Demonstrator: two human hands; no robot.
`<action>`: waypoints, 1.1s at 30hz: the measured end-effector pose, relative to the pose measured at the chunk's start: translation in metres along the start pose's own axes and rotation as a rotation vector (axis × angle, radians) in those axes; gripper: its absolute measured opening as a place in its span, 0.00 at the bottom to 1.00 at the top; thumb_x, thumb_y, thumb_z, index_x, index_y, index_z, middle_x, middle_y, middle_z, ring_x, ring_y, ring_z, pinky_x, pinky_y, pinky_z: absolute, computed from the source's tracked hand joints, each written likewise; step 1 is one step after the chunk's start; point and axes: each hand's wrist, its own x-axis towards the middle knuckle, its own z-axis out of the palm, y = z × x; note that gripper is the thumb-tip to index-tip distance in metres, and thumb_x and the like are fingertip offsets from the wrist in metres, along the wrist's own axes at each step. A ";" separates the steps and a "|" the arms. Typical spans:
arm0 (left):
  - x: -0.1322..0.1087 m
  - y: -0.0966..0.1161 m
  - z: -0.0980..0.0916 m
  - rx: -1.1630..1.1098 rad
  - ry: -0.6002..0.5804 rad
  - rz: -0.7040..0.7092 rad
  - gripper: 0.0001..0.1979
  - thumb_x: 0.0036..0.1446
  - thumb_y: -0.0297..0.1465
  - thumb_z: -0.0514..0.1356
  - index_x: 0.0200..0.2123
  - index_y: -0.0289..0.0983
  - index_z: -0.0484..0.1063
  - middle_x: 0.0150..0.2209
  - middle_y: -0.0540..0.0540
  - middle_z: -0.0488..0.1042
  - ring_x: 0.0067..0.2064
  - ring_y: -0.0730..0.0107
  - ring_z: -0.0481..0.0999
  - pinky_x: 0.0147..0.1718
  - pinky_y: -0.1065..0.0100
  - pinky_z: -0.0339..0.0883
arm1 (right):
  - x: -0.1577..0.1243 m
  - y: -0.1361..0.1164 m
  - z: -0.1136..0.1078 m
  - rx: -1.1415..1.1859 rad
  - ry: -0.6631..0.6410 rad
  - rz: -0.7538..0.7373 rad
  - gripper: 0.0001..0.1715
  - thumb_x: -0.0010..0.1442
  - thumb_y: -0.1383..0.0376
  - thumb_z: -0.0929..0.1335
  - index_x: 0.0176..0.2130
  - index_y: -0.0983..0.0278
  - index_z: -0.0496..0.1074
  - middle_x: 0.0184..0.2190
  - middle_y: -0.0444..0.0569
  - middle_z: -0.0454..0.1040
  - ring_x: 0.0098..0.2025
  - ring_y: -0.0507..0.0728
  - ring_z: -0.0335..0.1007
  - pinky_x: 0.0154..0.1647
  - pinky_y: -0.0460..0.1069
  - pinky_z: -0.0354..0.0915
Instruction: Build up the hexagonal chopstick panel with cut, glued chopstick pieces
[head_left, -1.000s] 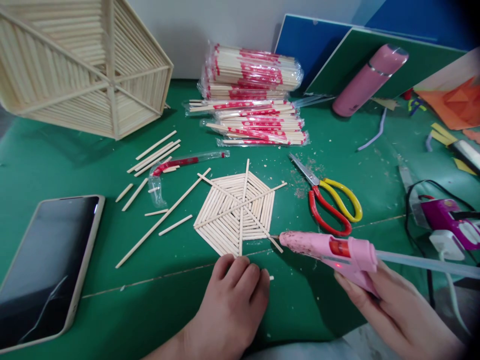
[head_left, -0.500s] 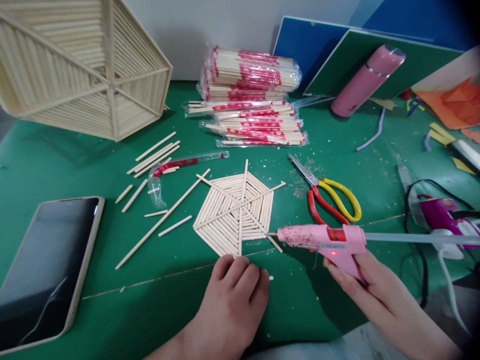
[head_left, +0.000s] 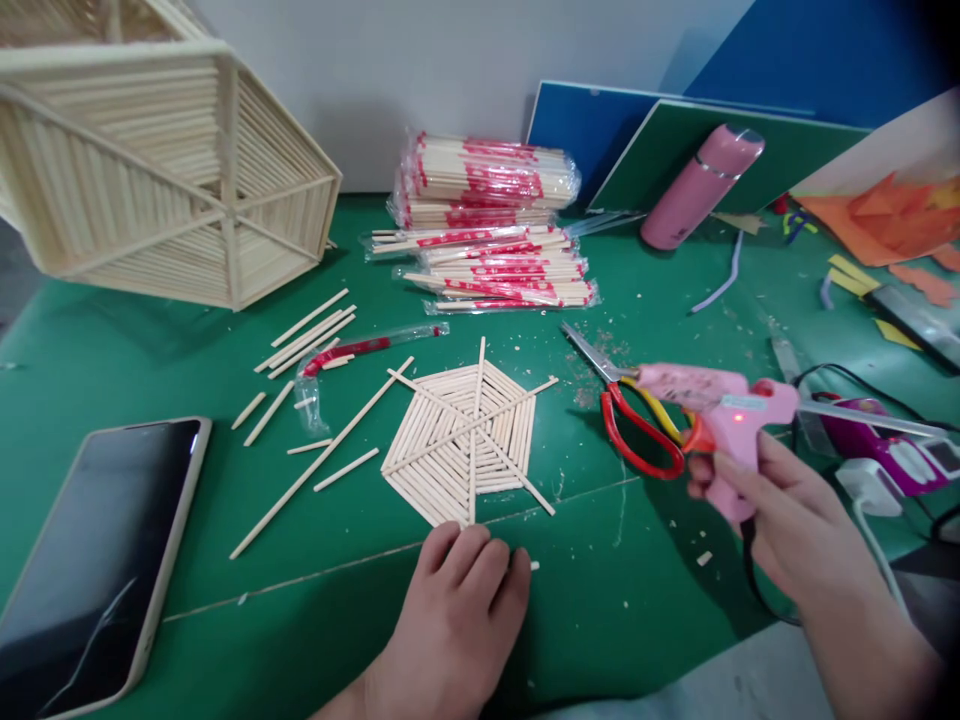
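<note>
A six-sided web of pale wooden chopstick pieces (head_left: 450, 437) lies flat on the green table, its crossing sticks reaching past the edge. At its near edge is my left hand (head_left: 461, 610), fingers curled and closed. A pale stick end (head_left: 534, 566) pokes out beside the hand; the rest is hidden. My right hand (head_left: 784, 520) grips a pink hot glue gun (head_left: 731, 410) by its handle, with an indicator lit and a clear glue stick (head_left: 870, 415) in its back. The gun's nozzle points left, above scissors with red and yellow handles (head_left: 637, 430).
Cut stick pieces (head_left: 307, 340) and a torn wrapper (head_left: 311, 400) lie left of the web. A phone (head_left: 97, 560) is at the left. Behind stand a large wooden-stick structure (head_left: 172, 180), wrapped chopsticks (head_left: 487, 220) and a pink flask (head_left: 701, 190). Cables and a purple device (head_left: 885, 440) are at the right.
My right hand has drawn the glue gun away from the web's right corner, to the right and upward. My left hand stays at the near edge. The view has shifted slightly.
</note>
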 end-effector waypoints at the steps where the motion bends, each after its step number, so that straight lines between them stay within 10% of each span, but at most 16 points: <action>1: 0.000 0.000 0.000 -0.004 0.005 0.002 0.06 0.55 0.24 0.53 0.31 0.35 0.70 0.26 0.49 0.67 0.32 0.69 0.65 0.37 0.62 0.59 | 0.009 -0.001 -0.005 -0.006 0.109 -0.036 0.13 0.53 0.60 0.67 0.40 0.61 0.67 0.30 0.45 0.70 0.30 0.52 0.67 0.30 0.47 0.65; 10: -0.003 0.006 -0.007 -0.063 -0.048 0.041 0.06 0.55 0.26 0.54 0.36 0.35 0.69 0.28 0.50 0.67 0.36 0.70 0.66 0.46 0.59 0.55 | 0.071 0.006 -0.027 -0.381 0.319 -0.048 0.32 0.49 0.53 0.67 0.47 0.73 0.65 0.29 0.51 0.69 0.25 0.54 0.67 0.25 0.50 0.63; 17: 0.005 0.002 -0.018 -0.019 -0.025 -0.070 0.06 0.56 0.25 0.53 0.29 0.35 0.68 0.27 0.50 0.67 0.33 0.71 0.64 0.42 0.61 0.56 | 0.037 -0.023 0.000 -0.718 0.487 -0.413 0.22 0.51 0.59 0.67 0.45 0.65 0.68 0.40 0.56 0.66 0.41 0.61 0.63 0.37 0.54 0.60; 24: 0.012 0.002 -0.026 -0.022 -0.118 -0.167 0.11 0.58 0.25 0.48 0.28 0.35 0.68 0.25 0.49 0.64 0.28 0.72 0.61 0.28 0.68 0.56 | -0.034 -0.030 0.079 -0.590 -0.490 -0.846 0.08 0.55 0.70 0.64 0.36 0.62 0.71 0.29 0.46 0.69 0.31 0.52 0.63 0.30 0.47 0.60; 33: 0.005 0.001 -0.028 -0.071 -0.160 -0.102 0.12 0.59 0.24 0.46 0.30 0.34 0.67 0.26 0.49 0.65 0.27 0.73 0.61 0.28 0.67 0.58 | -0.038 -0.012 0.094 -0.692 -0.615 -0.882 0.10 0.59 0.69 0.60 0.36 0.64 0.70 0.28 0.47 0.68 0.30 0.52 0.58 0.28 0.47 0.57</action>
